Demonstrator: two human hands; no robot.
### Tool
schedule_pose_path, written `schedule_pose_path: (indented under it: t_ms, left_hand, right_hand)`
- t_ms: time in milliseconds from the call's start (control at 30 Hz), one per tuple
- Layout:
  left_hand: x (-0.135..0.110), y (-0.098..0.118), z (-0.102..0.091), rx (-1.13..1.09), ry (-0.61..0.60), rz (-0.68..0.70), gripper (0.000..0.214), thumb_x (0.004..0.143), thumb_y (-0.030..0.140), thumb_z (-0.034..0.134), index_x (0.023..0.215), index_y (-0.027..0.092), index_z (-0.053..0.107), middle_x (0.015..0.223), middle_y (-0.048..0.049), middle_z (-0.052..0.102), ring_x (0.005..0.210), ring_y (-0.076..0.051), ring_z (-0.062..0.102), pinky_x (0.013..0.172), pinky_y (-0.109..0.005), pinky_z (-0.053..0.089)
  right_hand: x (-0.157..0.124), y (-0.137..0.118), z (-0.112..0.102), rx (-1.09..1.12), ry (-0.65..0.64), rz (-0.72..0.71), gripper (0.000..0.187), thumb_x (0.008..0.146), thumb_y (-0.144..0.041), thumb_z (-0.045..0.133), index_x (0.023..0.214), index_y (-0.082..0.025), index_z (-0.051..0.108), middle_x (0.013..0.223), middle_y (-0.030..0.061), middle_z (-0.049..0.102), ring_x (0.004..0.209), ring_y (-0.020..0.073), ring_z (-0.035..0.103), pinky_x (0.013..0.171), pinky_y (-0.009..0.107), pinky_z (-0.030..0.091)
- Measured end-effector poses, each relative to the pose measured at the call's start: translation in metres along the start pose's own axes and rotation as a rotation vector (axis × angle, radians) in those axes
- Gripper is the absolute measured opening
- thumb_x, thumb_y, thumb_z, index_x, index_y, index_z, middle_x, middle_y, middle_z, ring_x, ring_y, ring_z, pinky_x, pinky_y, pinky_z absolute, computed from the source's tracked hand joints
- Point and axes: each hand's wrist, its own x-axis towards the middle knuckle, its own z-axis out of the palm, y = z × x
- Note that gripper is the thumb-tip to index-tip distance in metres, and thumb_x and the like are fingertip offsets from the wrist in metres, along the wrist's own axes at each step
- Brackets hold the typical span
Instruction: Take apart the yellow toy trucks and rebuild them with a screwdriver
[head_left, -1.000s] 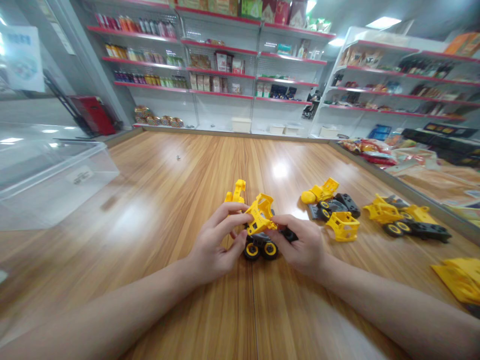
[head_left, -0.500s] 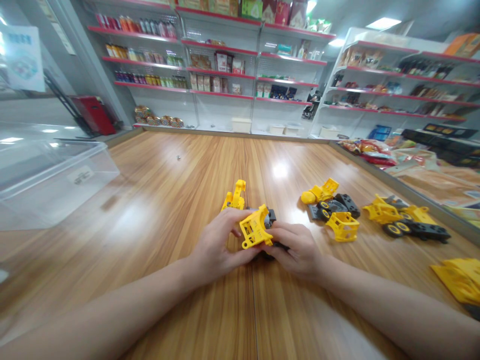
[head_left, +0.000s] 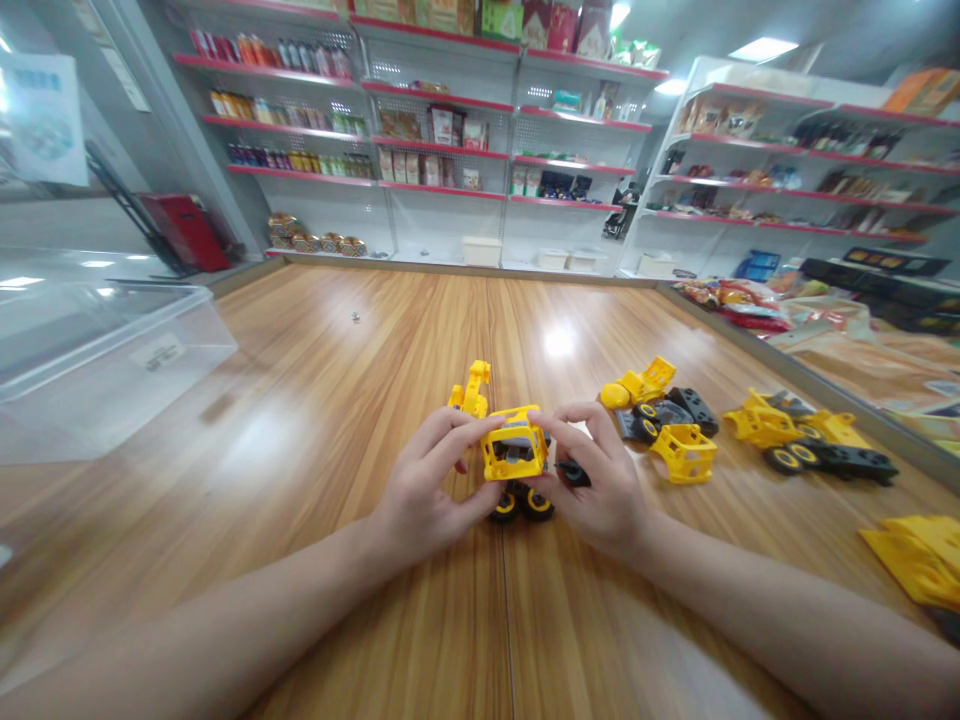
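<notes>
Between my two hands is a yellow toy truck cab [head_left: 514, 450], its open window frame facing me. My left hand [head_left: 439, 475] pinches the cab's left side with thumb and fingers. On the other side, my right hand [head_left: 596, 480] grips its right edge. Directly under the cab is a dark toy chassis with black and yellow wheels [head_left: 521, 502]; whether the two parts are joined, I cannot tell. Just beyond my left hand stands a yellow toy digger arm [head_left: 474, 388]. A black part [head_left: 573, 472] shows by my right fingers, partly covered.
To the right lie a yellow cab frame [head_left: 684, 454], a dark wheeled chassis [head_left: 660, 414] and another yellow-black toy truck [head_left: 806, 440]. More yellow pieces [head_left: 919, 555] sit at the right edge. A clear plastic bin [head_left: 112, 370] stands left. Shelves with goods [head_left: 442, 150] line the back.
The yellow cab has been turned from a tilt to upright, with its window frame towards me. My right fingers have moved up along its side, and the wheels below now show.
</notes>
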Motion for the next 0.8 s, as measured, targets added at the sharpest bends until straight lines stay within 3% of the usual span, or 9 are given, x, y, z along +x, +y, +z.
schedule_pose_path:
  t_ms: [167,333,533,600,700,800]
  left_hand:
    - [-0.002,-0.002,0.001,-0.012,-0.004,0.018,0.056,0.078,0.004,0.067,0.13,0.019,0.055,0.101,-0.0055,0.056,0.081,-0.013,0.055,0.065,-0.025,0.053]
    - [-0.003,-0.002,0.004,-0.1,-0.02,-0.084,0.06,0.082,0.007,0.064,0.138,0.022,0.048,0.111,-0.0083,0.055,0.089,-0.015,0.056,0.063,-0.025,0.053]
    - [-0.007,-0.004,-0.005,-0.306,-0.081,-0.101,0.045,0.087,0.023,0.057,0.132,0.017,0.053,0.114,-0.0133,0.054,0.099,-0.023,0.054,0.067,-0.032,0.053]
    - [-0.009,-0.006,-0.006,-0.365,-0.052,-0.13,0.038,0.09,0.029,0.051,0.126,0.016,0.058,0.112,-0.014,0.054,0.097,-0.024,0.054,0.067,-0.034,0.052]
    - [-0.011,-0.01,-0.005,-0.384,0.031,-0.201,0.031,0.093,0.031,0.046,0.116,0.017,0.062,0.106,-0.0128,0.055,0.092,-0.023,0.054,0.064,-0.034,0.05]
    - [-0.011,-0.011,-0.004,-0.373,0.052,-0.231,0.027,0.093,0.03,0.046,0.11,0.018,0.064,0.104,-0.0118,0.055,0.088,-0.022,0.054,0.061,-0.033,0.049]
  right_hand:
    - [0.001,0.001,-0.001,-0.035,0.004,-0.015,0.047,0.084,-0.021,0.071,0.128,-0.02,0.056,0.113,0.0117,0.055,0.103,0.0244,0.061,0.08,0.037,0.058]
    - [0.002,0.006,-0.001,-0.021,0.038,0.05,0.046,0.079,-0.023,0.077,0.121,-0.019,0.057,0.115,0.0116,0.059,0.105,0.0238,0.06,0.082,0.036,0.057]
    - [0.004,-0.001,-0.005,0.082,0.019,-0.052,0.052,0.071,-0.032,0.083,0.113,-0.016,0.057,0.1,0.0101,0.063,0.088,0.0191,0.064,0.07,0.029,0.056]
    - [0.004,-0.005,-0.006,0.148,-0.071,-0.152,0.052,0.07,-0.038,0.083,0.109,-0.015,0.056,0.094,0.0095,0.064,0.084,0.0186,0.065,0.067,0.028,0.055]
    - [0.003,-0.009,-0.008,0.204,-0.335,-0.294,0.048,0.074,-0.047,0.076,0.104,-0.015,0.056,0.087,0.0069,0.065,0.073,0.0159,0.065,0.056,0.025,0.05]
    - [0.002,-0.009,-0.007,0.216,-0.527,-0.337,0.042,0.08,-0.052,0.068,0.098,-0.016,0.056,0.081,0.0034,0.065,0.063,0.0121,0.062,0.048,0.023,0.043]
